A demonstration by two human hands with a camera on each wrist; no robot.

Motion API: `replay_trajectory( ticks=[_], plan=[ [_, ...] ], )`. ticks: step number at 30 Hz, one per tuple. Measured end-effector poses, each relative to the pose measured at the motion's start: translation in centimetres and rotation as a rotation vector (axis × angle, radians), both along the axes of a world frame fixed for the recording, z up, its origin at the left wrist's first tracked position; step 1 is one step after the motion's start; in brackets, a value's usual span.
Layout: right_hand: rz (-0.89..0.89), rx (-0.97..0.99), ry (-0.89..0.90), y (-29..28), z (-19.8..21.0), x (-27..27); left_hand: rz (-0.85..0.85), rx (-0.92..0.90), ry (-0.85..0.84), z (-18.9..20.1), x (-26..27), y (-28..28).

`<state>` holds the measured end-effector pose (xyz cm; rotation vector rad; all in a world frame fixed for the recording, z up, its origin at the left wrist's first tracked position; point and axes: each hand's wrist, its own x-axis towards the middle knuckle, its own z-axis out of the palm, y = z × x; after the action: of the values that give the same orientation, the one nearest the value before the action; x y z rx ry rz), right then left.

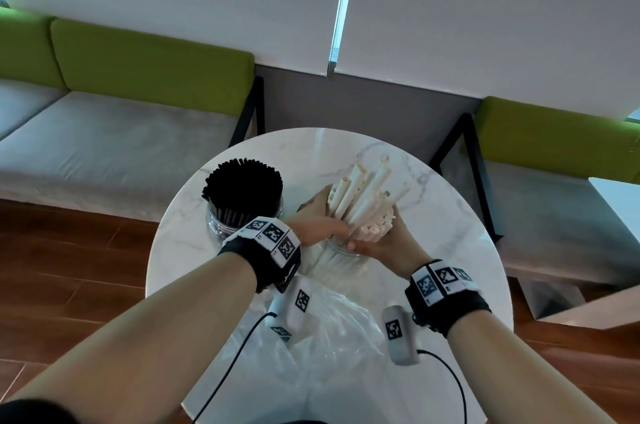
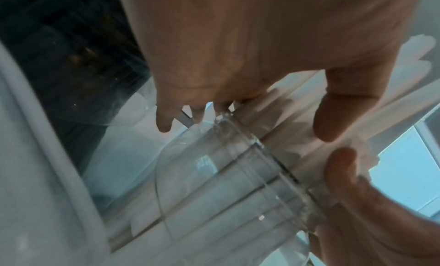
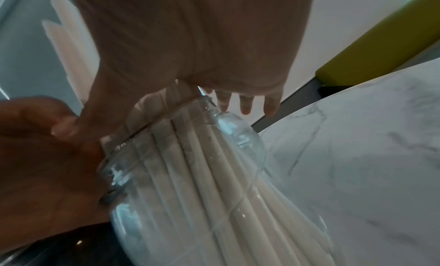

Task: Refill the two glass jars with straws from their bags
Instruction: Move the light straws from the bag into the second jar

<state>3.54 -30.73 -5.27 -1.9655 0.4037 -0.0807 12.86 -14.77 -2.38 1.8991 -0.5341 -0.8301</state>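
Observation:
A glass jar (image 1: 341, 250) stands mid-table with a loose bundle of white straws (image 1: 363, 195) sticking up from its mouth. My left hand (image 1: 322, 219) wraps the bundle's left side just above the rim. My right hand (image 1: 381, 236) cups the right side, thumb in front. In the left wrist view my left hand (image 2: 262, 119) closes over the straws at the jar (image 2: 226, 176) mouth. In the right wrist view my right hand (image 3: 166, 104) does the same above the jar (image 3: 228, 123). A second jar packed with black straws (image 1: 242, 188) stands to the left.
A crumpled clear plastic bag (image 1: 339, 330) lies on the round marble table (image 1: 450, 250) between my forearms. Grey and green benches (image 1: 138, 132) run behind the table. The corner of another white table (image 1: 616, 201) shows at the right.

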Motion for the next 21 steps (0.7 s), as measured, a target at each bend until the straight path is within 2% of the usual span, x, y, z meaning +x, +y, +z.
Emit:
replay_trajectory(
  ticks=[3, 8, 11, 14, 17, 21],
  plan=[
    [0.038, 0.099, -0.092, 0.5, 0.9, 1.0, 0.029, -0.043, 0.022, 0.7, -0.3, -0.4],
    [-0.009, 0.079, -0.153, 1.2, 1.6, 1.5, 0.078, -0.153, 0.041, 1.5, -1.1, -0.5],
    [-0.095, -0.039, -0.126, 1.6, 1.4, 1.2, 0.079, -0.169, 0.056, 1.4, -1.0, -0.4],
    [-0.064, -0.063, -0.108, 1.9, 1.2, 1.2, 0.076, -0.191, 0.077, 1.7, -1.0, -0.5],
    [-0.071, -0.069, -0.153, 2.1, 1.7, 1.3, 0.067, -0.234, 0.106, 1.8, -0.8, -0.4],
    [-0.107, -0.229, -0.198, 2.5, 2.2, 1.1, 0.066, -0.224, 0.088, 2.0, -0.4, -0.3]
  ],
)
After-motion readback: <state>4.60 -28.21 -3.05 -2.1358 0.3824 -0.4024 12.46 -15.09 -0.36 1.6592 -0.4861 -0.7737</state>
